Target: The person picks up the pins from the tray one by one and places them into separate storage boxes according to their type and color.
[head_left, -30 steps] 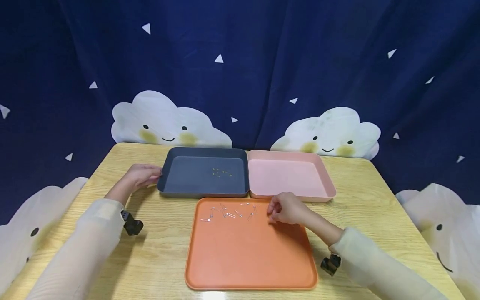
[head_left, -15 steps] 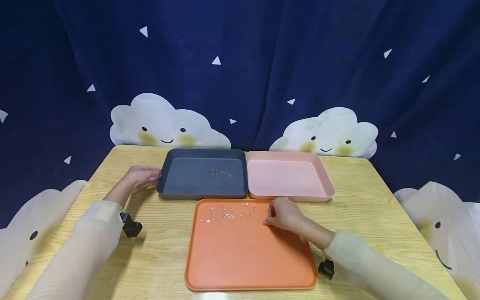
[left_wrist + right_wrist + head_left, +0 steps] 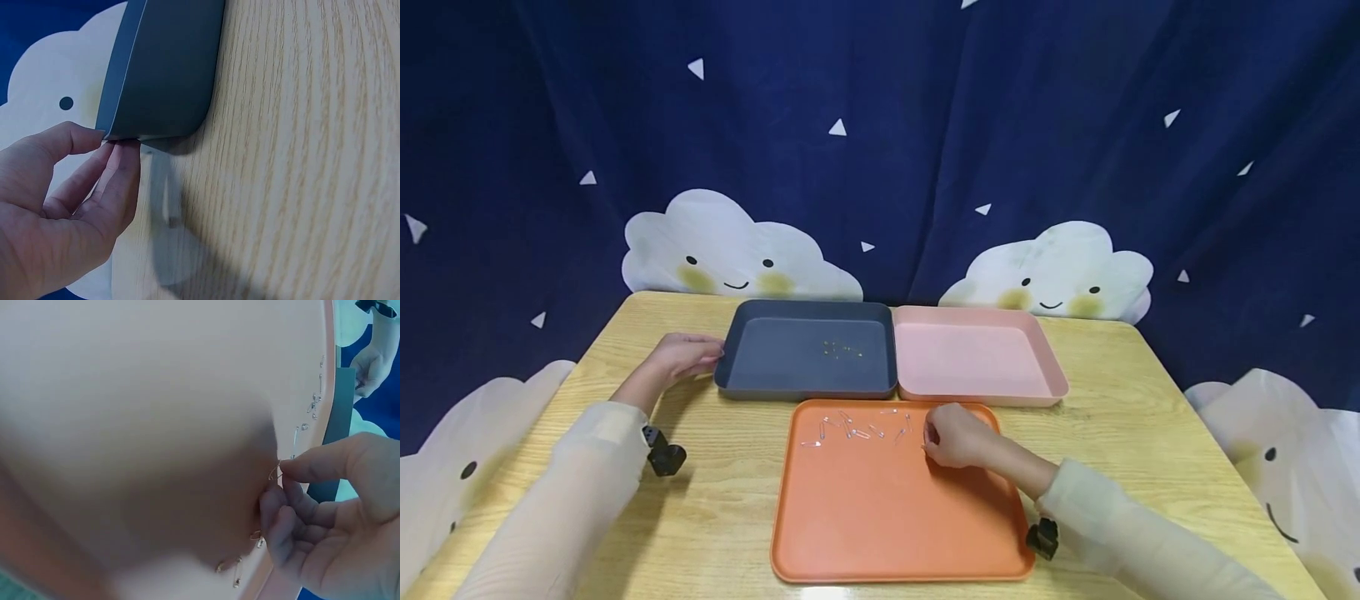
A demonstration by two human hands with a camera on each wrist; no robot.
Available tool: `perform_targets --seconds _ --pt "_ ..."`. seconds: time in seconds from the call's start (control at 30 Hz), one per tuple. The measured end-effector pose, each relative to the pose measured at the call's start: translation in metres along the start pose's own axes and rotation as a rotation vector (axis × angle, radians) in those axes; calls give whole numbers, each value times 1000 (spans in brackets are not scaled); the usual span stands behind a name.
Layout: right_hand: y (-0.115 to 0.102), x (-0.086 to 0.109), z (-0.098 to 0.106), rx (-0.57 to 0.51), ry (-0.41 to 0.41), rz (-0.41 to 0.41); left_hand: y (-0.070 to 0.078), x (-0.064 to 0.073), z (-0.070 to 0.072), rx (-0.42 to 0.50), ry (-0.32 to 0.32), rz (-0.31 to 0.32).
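My left hand [image 3: 681, 357] pinches the left rim of a dark grey tray [image 3: 775, 358], thumb on the rim and fingertips below it in the left wrist view. Over the upper right of an orange tray [image 3: 895, 517], my right hand [image 3: 957, 435] has its thumb and fingertips together. Between them, the right wrist view shows a thin wire safety pin [image 3: 274, 471]. Several silver safety pins [image 3: 861, 433] lie scattered left of that hand. Gold-toned pins [image 3: 237, 573] are on the orange tray, close by the right hand's fingers.
A few small gold pieces [image 3: 830, 351] lie in the dark grey tray. Beside it stands a pink tray [image 3: 970, 358], behind the orange one. All three trays rest on a wooden table [image 3: 722, 517], with a dark blue cloud-patterned curtain [image 3: 895, 125] behind.
My right hand has shifted slightly left and nearer over the orange tray, its fingertips closing together. My left hand stays at the dark grey tray's rim.
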State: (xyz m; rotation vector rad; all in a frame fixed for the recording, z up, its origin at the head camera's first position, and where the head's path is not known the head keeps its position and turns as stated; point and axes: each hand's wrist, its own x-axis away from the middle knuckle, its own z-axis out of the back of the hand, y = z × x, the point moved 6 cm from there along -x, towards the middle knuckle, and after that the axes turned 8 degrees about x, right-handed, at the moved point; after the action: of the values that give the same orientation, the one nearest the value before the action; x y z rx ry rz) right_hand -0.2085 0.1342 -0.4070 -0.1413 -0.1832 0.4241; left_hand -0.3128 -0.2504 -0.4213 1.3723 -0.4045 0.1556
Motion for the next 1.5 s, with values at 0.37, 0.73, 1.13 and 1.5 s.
perform_targets --seconds 0.37,0.73,1.13,1.5 --pt "-2 3 -10 -590 -269 84 -1 1 1 -11 7 12" --pt "-7 3 -18 -929 -483 81 -3 0 1 -19 9 28" --pt "-12 -6 -22 -1018 -550 50 -2 -1 2 -7 11 9" --pt "-22 -23 -9 -1022 -549 43 -1 0 -1 13 -2 18"
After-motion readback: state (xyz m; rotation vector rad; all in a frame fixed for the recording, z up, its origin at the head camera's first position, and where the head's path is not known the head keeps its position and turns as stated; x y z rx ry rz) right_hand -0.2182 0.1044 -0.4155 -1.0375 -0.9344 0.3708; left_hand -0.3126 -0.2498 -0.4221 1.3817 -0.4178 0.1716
